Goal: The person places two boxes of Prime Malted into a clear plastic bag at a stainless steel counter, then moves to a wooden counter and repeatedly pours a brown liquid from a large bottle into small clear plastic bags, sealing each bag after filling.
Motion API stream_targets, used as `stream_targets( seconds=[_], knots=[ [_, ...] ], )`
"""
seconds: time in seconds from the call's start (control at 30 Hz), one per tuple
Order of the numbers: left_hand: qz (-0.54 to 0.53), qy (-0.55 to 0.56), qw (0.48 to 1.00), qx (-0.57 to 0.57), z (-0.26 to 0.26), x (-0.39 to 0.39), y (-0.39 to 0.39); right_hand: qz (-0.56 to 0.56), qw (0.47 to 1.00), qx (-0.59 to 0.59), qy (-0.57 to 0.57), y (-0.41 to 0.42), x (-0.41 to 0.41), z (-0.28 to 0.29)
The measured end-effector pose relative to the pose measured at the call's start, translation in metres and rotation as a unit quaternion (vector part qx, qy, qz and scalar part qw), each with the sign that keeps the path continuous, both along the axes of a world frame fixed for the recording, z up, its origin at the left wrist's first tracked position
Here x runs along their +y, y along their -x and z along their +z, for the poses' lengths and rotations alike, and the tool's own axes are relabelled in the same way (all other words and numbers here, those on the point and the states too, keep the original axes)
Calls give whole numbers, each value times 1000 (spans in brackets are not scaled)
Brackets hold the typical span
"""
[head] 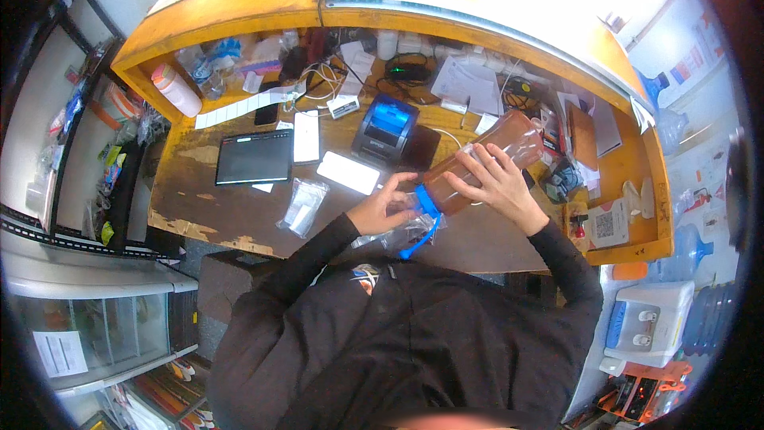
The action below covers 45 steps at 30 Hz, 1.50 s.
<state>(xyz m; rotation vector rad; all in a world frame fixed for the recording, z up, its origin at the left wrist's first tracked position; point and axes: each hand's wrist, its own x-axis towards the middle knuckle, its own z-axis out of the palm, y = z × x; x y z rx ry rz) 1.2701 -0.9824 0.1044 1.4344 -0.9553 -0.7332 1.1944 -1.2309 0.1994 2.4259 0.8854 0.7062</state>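
A large brown-tinted clear plastic bottle [440, 188] lies slanted over the desk, its blue-collared neck towards the lower left. My right hand [492, 182] is spread over the bottle's body and grips it. At the neck end, the thumb and index finger of my left hand [385, 206] curve around the bottle's clear cap [407, 203]. A blue strap [425, 240] dangles from the blue collar [426, 199]. Beneath the cap are crumpled clear plastic wraps [412, 230], partly hidden by my left hand.
Beyond the bottle stands an Eppos receipt printer [385, 131]. A tablet [255, 157], a white phone [348, 172] and a plastic packet [303, 208] lie to the left. Cables and papers [468, 83] crowd the back under the raised shelf [268, 19]. A printed-code card [609, 222] stands at right.
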Motion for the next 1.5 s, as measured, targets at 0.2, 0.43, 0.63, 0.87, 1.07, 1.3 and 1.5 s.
stream_targets(
  seconds=[0.2, 0.43, 0.63, 0.87, 1.07, 1.3, 1.5],
  knots=[
    [-27, 9, 995, 93, -4, -3, -5, 42, 999, -23, 16, -7, 5, 14],
    [-35, 26, 992, 116, 4, -10, -8, 77, 996, -51, 20, -12, 6, 25],
    [-36, 31, 993, 112, 11, -14, -14, 65, 996, -56, 19, -15, 5, 30],
    [-35, 38, 991, 124, 18, -16, -16, 61, 996, -61, 11, -17, 4, 30],
    [-32, 29, 995, 93, 19, -16, -17, 45, 998, -50, 0, -13, 0, 25],
    [-20, -58, 998, 27, 22, -13, -13, 5, 997, -38, -63, 2, -6, -4],
    [29, -10, 1000, 6, 15, -14, -9, -102, 974, 7, -201, 25, -11, -49]
  ],
)
